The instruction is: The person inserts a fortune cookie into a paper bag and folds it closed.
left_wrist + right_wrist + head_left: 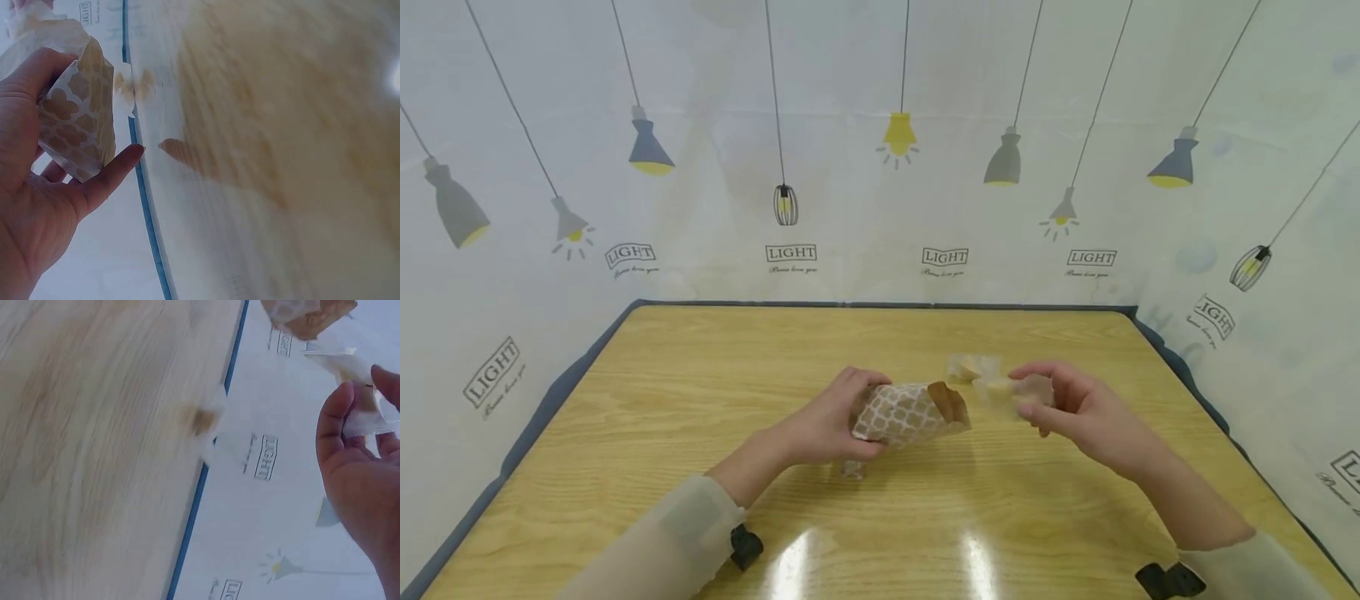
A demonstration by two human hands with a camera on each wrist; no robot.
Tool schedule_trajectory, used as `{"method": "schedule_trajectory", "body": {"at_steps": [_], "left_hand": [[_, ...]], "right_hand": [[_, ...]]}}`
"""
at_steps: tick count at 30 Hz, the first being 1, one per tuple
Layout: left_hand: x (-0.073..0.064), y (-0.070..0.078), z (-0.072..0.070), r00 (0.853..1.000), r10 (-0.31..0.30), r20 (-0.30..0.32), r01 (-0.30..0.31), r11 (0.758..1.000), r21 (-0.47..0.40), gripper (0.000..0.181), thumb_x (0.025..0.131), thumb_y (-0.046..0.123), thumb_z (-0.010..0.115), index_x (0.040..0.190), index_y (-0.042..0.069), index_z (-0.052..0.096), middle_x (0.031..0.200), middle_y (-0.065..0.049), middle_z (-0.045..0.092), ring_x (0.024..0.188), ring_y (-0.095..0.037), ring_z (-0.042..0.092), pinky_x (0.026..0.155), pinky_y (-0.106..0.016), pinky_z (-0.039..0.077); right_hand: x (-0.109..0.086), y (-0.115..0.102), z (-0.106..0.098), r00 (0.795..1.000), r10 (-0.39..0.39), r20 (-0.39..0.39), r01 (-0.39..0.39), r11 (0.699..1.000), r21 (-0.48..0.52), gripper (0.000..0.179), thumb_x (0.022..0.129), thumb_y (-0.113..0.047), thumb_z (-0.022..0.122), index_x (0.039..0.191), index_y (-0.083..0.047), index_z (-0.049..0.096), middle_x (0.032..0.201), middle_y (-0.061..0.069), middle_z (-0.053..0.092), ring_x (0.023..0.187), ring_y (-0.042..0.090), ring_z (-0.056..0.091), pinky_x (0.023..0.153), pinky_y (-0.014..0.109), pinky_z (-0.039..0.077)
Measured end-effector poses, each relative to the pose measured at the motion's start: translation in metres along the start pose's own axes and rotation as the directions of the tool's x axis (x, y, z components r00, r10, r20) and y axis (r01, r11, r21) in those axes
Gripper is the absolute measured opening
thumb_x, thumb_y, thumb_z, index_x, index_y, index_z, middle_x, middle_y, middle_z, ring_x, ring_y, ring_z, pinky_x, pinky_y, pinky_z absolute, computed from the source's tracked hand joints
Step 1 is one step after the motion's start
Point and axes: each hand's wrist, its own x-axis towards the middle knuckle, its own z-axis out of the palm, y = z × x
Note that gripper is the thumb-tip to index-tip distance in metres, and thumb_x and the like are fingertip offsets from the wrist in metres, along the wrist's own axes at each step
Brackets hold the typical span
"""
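Observation:
My left hand [831, 421] grips a brown paper bag [898, 417] with a white lattice pattern, tilted so its open mouth faces right. In the left wrist view the thumb and fingers wrap around the bag [78, 119]. Just right of the bag mouth, my right hand [1078, 408] pinches a small clear-wrapped piece [1000, 390] between thumb and fingers. The right wrist view shows this clear wrapper [356, 394] with something tan inside; its exact kind cannot be told. Another clear-wrapped piece [972, 367] lies on the table behind it.
The wooden table [700, 358] has a dark blue edge strip [572, 383]. A small patterned scrap or bag end [852, 469] shows below the left hand. A white backdrop [850, 75] printed with lamps surrounds the table on the far side and both flanks.

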Motion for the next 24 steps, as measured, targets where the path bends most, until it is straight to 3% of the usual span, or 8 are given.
{"method": "schedule_trajectory", "body": {"at_steps": [5, 11, 14, 16, 20, 24], "left_hand": [[-0.001, -0.001, 0.000, 1.000, 0.000, 0.002, 0.000, 1.000, -0.005, 0.085, 0.085, 0.012, 0.092, 0.156, 0.010, 0.045, 0.141, -0.012, 0.049, 0.124, -0.025, 0.055, 0.109, -0.047, 0.057], [0.001, 0.000, 0.002, 1.000, 0.013, 0.012, -0.013, 1.000, 0.006, 0.085, 0.085, 0.013, 0.092, 0.155, 0.011, 0.045, 0.143, -0.012, 0.049, 0.125, -0.024, 0.054, 0.110, -0.047, 0.057], [0.002, 0.002, 0.003, 0.999, 0.030, 0.018, -0.030, 1.000, 0.003, 0.084, 0.085, 0.013, 0.091, 0.155, 0.010, 0.045, 0.143, -0.014, 0.048, 0.125, -0.025, 0.053, 0.109, -0.049, 0.056], [0.002, 0.004, 0.004, 0.999, 0.039, 0.020, -0.039, 0.999, 0.007, 0.083, 0.086, 0.014, 0.092, 0.155, 0.010, 0.045, 0.143, -0.014, 0.049, 0.125, -0.025, 0.052, 0.109, -0.048, 0.056], [0.004, 0.006, 0.005, 0.998, 0.052, 0.025, -0.053, 0.998, 0.029, 0.083, 0.086, 0.015, 0.092, 0.155, 0.010, 0.045, 0.142, -0.013, 0.049, 0.125, -0.024, 0.052, 0.109, -0.047, 0.055], [0.004, 0.006, 0.006, 0.998, 0.046, 0.032, -0.047, 0.998, 0.031, 0.083, 0.085, 0.013, 0.091, 0.155, 0.010, 0.045, 0.140, -0.013, 0.049, 0.124, -0.023, 0.052, 0.109, -0.047, 0.055]], "right_hand": [[0.003, -0.010, 0.016, 0.996, -0.078, -0.052, 0.072, 0.991, -0.109, 0.031, 0.108, -0.017, 0.071, 0.138, -0.016, 0.066, 0.091, 0.005, 0.075, 0.075, 0.015, 0.068, 0.067, 0.031, 0.058], [0.009, -0.013, 0.034, 0.987, -0.114, -0.117, 0.082, 0.966, -0.244, 0.012, 0.104, -0.024, 0.077, 0.116, -0.025, 0.076, 0.099, -0.002, 0.076, 0.076, 0.013, 0.064, 0.063, 0.028, 0.054], [0.014, -0.013, 0.043, 0.977, -0.150, -0.149, 0.096, 0.941, -0.323, 0.011, 0.102, -0.025, 0.080, 0.110, -0.032, 0.078, 0.106, -0.009, 0.078, 0.091, 0.012, 0.070, 0.074, 0.028, 0.059], [0.017, -0.013, 0.050, 0.965, -0.200, -0.172, 0.121, 0.915, -0.385, 0.014, 0.099, -0.022, 0.083, 0.108, -0.033, 0.081, 0.111, -0.009, 0.075, 0.102, 0.015, 0.066, 0.081, 0.031, 0.057], [0.021, -0.015, 0.060, 0.947, -0.252, -0.199, 0.135, 0.875, -0.464, 0.017, 0.094, -0.018, 0.087, 0.104, -0.031, 0.086, 0.102, -0.005, 0.062, 0.091, 0.013, 0.055, 0.074, 0.029, 0.051], [0.024, -0.019, 0.065, 0.958, -0.209, -0.196, 0.098, 0.882, -0.461, 0.011, 0.097, -0.018, 0.085, 0.106, -0.026, 0.086, 0.097, -0.006, 0.064, 0.079, 0.005, 0.059, 0.067, 0.023, 0.054]]}}
